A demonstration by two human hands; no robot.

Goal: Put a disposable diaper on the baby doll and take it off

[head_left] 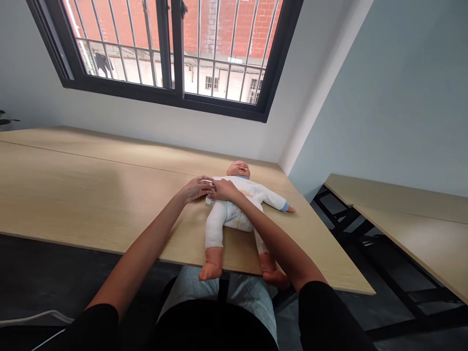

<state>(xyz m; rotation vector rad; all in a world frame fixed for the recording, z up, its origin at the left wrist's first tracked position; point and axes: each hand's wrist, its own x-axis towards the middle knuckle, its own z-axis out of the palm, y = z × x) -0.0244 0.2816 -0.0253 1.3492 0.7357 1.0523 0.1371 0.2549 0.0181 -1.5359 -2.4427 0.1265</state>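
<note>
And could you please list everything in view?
Tables: at least 2, pale wood, centre and right
Doll: 1, pinkish, on table
Outfit: 1, white, blue-trimmed, on doll
Barred window: 1, dark-framed, ahead
Brickwork: 1, red, outside
Walls: 2, white ahead, blue-grey right
Leaves: few, dark, far left
Strands: 2, pale, lower left
Trousers: 1 pair, pale blue, bottom
Sleeves: 2, black, lower sides
Left hand: 1, bare, at outfit
Right hand: 1, bare, on outfit

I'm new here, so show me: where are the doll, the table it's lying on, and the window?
Doll [234, 218]: head view, on its clothed lower belly.
Table [91, 190]: head view, on the bare top, left of the doll.
Window [178, 58]: head view, on the dark middle post.
</note>
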